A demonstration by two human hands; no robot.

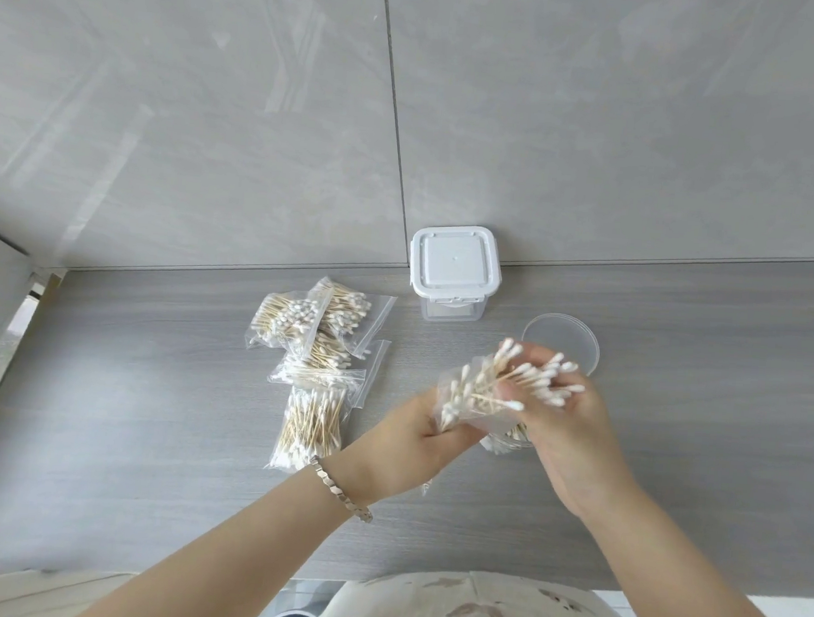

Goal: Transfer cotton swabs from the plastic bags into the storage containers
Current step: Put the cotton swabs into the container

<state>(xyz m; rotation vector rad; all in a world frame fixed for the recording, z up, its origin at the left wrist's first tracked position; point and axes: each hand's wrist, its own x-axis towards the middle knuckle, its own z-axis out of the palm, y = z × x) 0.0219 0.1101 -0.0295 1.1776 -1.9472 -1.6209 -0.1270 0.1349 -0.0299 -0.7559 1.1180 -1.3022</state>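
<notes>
My left hand (415, 441) grips the lower end of a clear plastic bag (461, 399) of cotton swabs above the counter. My right hand (565, 425) pinches a bundle of swabs (530, 377) that sticks out of the bag's open end, white tips fanned out. Just under both hands a clear container (507, 438) holding swabs peeks out, mostly hidden. A round clear lid (571, 336) lies behind my right hand. A square container (453, 270) with a white clip lid stands shut at the wall.
Several sealed bags of swabs (317, 364) lie in a loose pile on the grey wood-grain counter (149, 386), left of my hands. A tiled wall (265, 105) rises behind. The counter's front edge runs near my body.
</notes>
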